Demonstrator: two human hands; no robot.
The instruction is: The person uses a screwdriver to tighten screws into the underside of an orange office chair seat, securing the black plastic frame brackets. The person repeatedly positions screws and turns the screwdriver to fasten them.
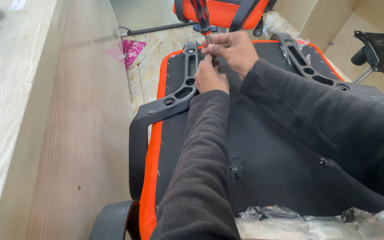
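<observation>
An upturned office chair seat [267,160], black fabric underneath with an orange mesh edge, lies in front of me. A black plastic armrest bracket [181,91] runs along its left side; a second bracket [310,66] lies on the right. My right hand [232,51] is shut on a screwdriver [202,20] with a red and black handle, held upright near the far end of the left bracket. My left hand [210,76] sits just below it, fingers pinched at the screwdriver's tip. Dark sleeves cover both arms.
A light wooden bench side [85,133] rises close on the left. A clear plastic bag [316,222] with small black parts lies at the near edge. Another orange chair [221,11] stands beyond, a black metal seat plate [378,51] at the right. Pink foil scrap [130,49] lies on the floor.
</observation>
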